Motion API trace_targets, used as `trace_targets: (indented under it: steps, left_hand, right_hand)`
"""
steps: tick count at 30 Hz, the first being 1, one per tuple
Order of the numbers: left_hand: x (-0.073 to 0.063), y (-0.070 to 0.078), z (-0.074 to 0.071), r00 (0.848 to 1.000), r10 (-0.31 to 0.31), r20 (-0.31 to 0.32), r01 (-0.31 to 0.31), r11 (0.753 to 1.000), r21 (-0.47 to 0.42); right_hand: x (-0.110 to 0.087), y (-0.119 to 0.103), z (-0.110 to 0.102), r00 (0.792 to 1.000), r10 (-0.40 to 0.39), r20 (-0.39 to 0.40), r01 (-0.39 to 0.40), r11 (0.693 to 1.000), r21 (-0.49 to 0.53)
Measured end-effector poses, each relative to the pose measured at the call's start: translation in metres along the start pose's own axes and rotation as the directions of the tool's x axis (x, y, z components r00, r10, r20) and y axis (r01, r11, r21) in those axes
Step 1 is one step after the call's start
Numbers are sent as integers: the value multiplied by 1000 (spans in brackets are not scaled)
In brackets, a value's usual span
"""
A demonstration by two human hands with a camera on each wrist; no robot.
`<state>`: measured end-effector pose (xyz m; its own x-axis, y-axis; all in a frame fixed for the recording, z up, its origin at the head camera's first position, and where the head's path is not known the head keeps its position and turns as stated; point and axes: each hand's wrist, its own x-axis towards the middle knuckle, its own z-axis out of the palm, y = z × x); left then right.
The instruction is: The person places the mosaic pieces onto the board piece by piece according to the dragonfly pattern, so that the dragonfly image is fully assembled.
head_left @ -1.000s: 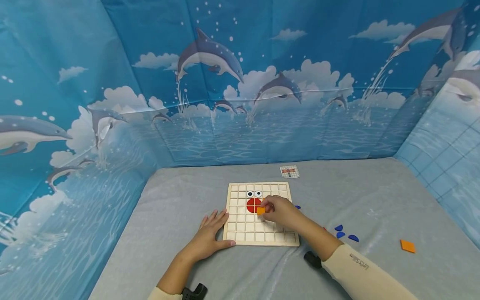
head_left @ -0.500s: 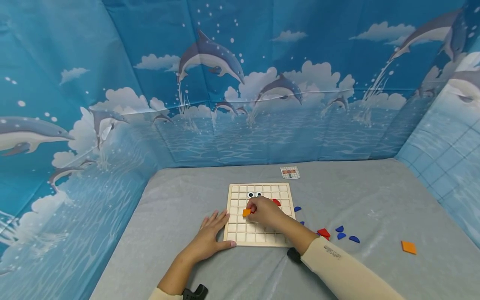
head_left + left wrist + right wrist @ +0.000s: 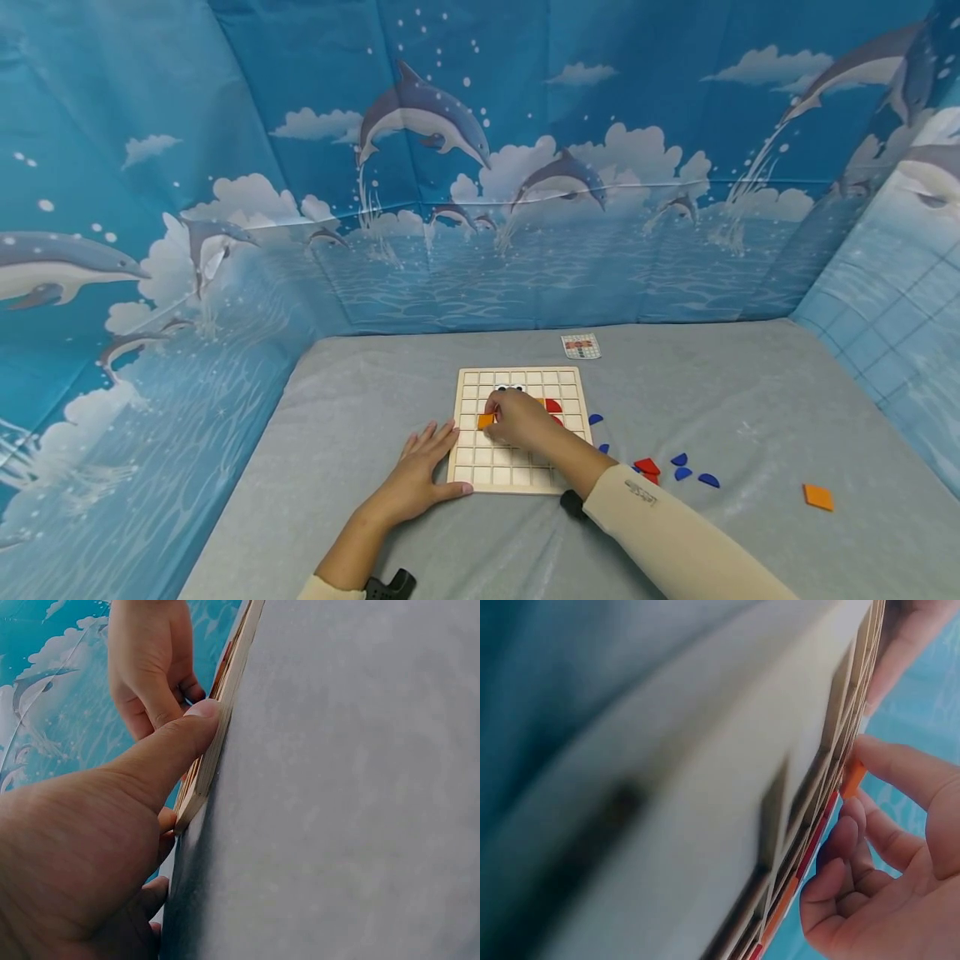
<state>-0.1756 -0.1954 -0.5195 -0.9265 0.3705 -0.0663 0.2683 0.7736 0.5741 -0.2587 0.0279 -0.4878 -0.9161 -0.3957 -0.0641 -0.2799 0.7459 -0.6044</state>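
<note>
A pale wooden grid board lies on the grey cloth. My right hand pinches an orange square tile between thumb and index finger at the left-middle cells. In the right wrist view the tile is tilted against the grid. My left hand rests at the board's lower left corner, fingers spread along the left side, thumb on the front edge. The left wrist view has that thumb against the board's rim. Red quarter-round pieces sit in cells on the right, partly hidden by my right hand, below two eye pieces.
Several blue half-round pieces and red pieces lie loose right of the board. An orange square lies farther right. A small pattern card is behind the board. A dolphin-print curtain surrounds the surface.
My right hand has moved left across the board with the orange tile, uncovering red pieces on the board's right and loose pieces beside it. The left hand has stayed put.
</note>
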Motion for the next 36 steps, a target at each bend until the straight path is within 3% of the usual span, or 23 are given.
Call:
trace_targets:
  steps: [21,26,31,36]
  left_hand:
    - [-1,1,-1,1000,-1,-10,1,1000,5]
    - [-1,1,-1,1000,7,-7,-7,1000,9]
    - [-1,3,0,1000,-6,-2,6,1000,14]
    - [0,4,0,1000,-17,-1,17,1000,14]
  right_hand:
    - [-1,-3,0,1000,13,-8,-13,1000,-23]
    - [-6,1,-9,999,34,5,-34,991,126]
    - [-17,10,-28,999,31,21,-35,952,304]
    - [-37,22,-52,1000,14,2,-13,910,415]
